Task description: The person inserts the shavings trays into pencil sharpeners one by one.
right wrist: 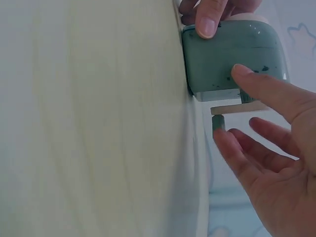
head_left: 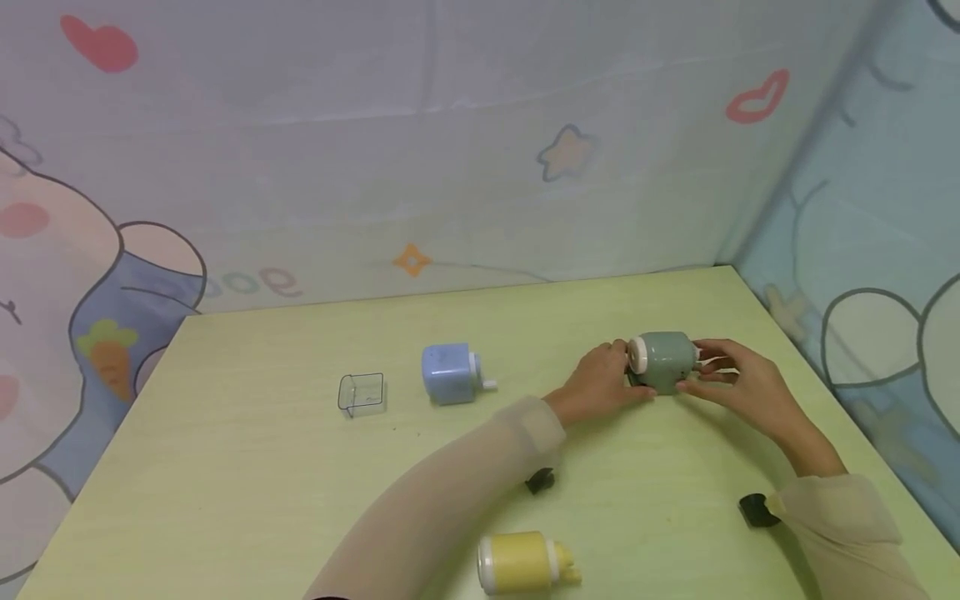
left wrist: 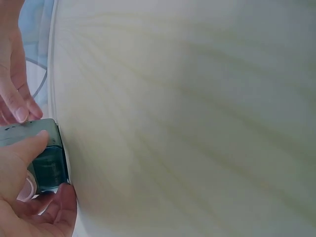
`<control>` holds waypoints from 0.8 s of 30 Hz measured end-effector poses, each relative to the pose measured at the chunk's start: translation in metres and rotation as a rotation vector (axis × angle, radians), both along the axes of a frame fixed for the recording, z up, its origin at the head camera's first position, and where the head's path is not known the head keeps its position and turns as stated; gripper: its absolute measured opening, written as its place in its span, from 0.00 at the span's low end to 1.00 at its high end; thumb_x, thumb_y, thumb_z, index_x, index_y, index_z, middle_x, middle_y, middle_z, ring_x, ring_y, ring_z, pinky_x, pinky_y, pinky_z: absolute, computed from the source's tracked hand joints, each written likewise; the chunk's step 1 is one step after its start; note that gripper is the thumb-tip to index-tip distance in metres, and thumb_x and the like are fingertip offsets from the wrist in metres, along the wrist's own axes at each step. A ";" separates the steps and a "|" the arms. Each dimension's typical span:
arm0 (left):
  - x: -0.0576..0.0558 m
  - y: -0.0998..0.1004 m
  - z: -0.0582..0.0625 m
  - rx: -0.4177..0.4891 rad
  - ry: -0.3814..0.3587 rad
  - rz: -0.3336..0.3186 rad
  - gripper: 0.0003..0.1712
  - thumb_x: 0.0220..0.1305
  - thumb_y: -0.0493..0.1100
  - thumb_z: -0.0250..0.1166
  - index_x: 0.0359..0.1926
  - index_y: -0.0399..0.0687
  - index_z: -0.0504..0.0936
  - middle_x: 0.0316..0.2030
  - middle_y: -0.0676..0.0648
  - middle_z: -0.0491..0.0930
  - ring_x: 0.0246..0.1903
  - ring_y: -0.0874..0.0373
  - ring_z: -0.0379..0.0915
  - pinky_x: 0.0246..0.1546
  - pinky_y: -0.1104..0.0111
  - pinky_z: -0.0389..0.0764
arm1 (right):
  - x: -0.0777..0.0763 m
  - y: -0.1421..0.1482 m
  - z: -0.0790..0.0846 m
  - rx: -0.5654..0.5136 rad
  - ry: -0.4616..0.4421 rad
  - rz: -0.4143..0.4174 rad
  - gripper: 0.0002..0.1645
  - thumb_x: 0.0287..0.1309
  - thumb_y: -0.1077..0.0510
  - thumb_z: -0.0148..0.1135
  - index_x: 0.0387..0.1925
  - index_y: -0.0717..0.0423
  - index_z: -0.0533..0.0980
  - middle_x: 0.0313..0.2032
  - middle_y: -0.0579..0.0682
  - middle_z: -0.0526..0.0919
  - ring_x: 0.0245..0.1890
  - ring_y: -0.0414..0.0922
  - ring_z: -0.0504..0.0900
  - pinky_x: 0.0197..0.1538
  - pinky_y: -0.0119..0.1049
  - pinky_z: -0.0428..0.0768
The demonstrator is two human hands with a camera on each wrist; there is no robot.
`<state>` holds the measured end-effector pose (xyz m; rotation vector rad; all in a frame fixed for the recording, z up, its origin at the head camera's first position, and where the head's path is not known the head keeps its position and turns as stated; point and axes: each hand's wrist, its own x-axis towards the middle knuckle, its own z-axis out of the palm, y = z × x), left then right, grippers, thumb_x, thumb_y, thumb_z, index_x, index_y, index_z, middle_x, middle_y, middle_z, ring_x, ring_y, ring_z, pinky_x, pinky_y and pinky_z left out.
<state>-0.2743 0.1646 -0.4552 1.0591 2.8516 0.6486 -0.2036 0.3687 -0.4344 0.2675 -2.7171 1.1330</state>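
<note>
Both hands are at a green hand-crank pencil sharpener [head_left: 663, 360] at the right of the table, its round cream front turned to the left. My left hand [head_left: 603, 379] grips the body at that front end; in the left wrist view its thumb lies on one face and its fingers curl below a dark drawer part [left wrist: 52, 170]. My right hand [head_left: 750, 387] holds the crank side. Its thumb rests on the body in the right wrist view, and a fingertip touches the end of the crank handle [right wrist: 218, 123].
A blue pencil sharpener [head_left: 450, 373] with a white crank stands mid-table. Left of it is a clear open tray [head_left: 362, 393]. A yellow sharpener [head_left: 521, 562] lies at the near edge. Small black pieces [head_left: 757, 510] show beside both sleeves. A printed cloth wall [head_left: 480, 167] borders the table.
</note>
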 end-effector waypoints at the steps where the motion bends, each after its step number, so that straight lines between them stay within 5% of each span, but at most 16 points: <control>1: 0.000 0.000 0.000 0.002 -0.003 0.003 0.37 0.50 0.64 0.64 0.51 0.42 0.69 0.38 0.54 0.72 0.34 0.69 0.64 0.34 0.80 0.66 | 0.001 0.000 0.000 0.006 -0.002 -0.009 0.37 0.47 0.51 0.69 0.57 0.60 0.66 0.45 0.57 0.74 0.40 0.52 0.75 0.39 0.20 0.71; 10: 0.001 -0.004 0.001 -0.022 0.033 -0.008 0.35 0.50 0.62 0.66 0.49 0.40 0.72 0.38 0.52 0.74 0.32 0.67 0.63 0.32 0.80 0.65 | 0.014 0.004 0.001 0.054 -0.045 -0.052 0.27 0.48 0.47 0.68 0.42 0.62 0.70 0.35 0.55 0.77 0.34 0.46 0.78 0.33 0.25 0.73; 24: 0.012 -0.015 0.011 -0.074 0.020 0.035 0.28 0.51 0.57 0.67 0.46 0.43 0.75 0.35 0.55 0.74 0.32 0.68 0.65 0.31 0.81 0.65 | 0.021 -0.001 0.001 0.060 -0.118 0.097 0.18 0.51 0.50 0.66 0.39 0.58 0.77 0.29 0.47 0.79 0.29 0.42 0.76 0.32 0.32 0.75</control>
